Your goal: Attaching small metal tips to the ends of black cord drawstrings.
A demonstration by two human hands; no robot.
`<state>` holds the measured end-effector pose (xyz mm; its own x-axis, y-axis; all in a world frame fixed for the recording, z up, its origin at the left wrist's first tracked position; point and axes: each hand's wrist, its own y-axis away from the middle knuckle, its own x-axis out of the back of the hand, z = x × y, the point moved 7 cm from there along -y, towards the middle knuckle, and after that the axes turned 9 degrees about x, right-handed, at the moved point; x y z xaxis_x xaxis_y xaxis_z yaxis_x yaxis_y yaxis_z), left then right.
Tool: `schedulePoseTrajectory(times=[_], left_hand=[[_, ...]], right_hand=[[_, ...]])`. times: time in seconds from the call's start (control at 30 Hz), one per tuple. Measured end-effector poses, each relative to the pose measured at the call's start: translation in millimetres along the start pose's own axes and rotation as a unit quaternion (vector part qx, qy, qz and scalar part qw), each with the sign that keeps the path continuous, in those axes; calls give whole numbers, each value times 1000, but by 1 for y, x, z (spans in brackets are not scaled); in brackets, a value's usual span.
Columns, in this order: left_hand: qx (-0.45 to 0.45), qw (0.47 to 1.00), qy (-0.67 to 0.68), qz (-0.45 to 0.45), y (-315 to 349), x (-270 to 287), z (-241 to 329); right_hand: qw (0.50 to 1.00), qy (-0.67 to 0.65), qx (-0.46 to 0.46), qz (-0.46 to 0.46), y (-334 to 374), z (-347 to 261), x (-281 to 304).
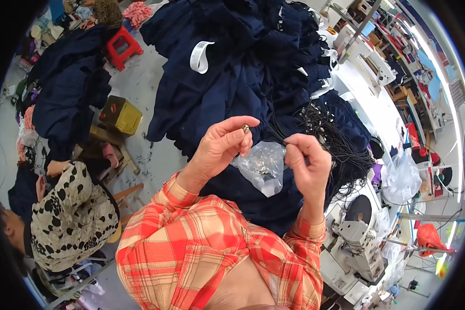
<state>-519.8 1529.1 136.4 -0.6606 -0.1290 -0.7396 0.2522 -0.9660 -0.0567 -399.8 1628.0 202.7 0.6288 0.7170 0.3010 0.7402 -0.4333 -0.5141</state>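
Across the upper middle, a broad heap of navy fabric [206, 98], bunched and gathered, apparently resting on the white bench [366, 111], with a bare stretch of that visible to the right. Probably piled so to keep within easy reach. Off to the left, bent low beside more dark cloth, a co-worker in a spotted top [70, 222], well apart from the work in hand. At lower right, a pale sewing machine [356, 243]. Next in size, a tangle of black cords [341, 139], shiny bits at the upper end, draped over the fabric just beyond the right hand [311, 161], perhaps laid there for handy picking.

Smaller again, a clear bag [261, 178] with shiny small pieces inside, lying between both hands over the navy fabric; seems set centrally to serve either side. Right hand curled at the bag's upper right edge, thumb and forefinger near each other; impossible to make out whether pinching a cord end, the bag or nothing. Left hand [219, 147] clamped by thumb and forefinger on a small metal piece [246, 128], raised above the bag's upper left, likely held by the fingertips because so tiny.

As for writing, only a curled white strip [195, 59] on the fabric, with faint print too small to read. No brand legible anywhere.
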Motion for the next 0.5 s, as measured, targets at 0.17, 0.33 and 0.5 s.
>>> schedulePoseTrajectory(times=[0.17,0.33,0.5], left_hand=[[-33,996,-80,36,-3,0,0],[-39,996,-59,57,-4,-8,-1],[-36,979,-189,61,-7,-11,-17]], right_hand=[[997,61,40,1,4,-18,-6],[991,117,66,-7,1,-26,-11],[986,135,90,24,-1,-15,-16]])
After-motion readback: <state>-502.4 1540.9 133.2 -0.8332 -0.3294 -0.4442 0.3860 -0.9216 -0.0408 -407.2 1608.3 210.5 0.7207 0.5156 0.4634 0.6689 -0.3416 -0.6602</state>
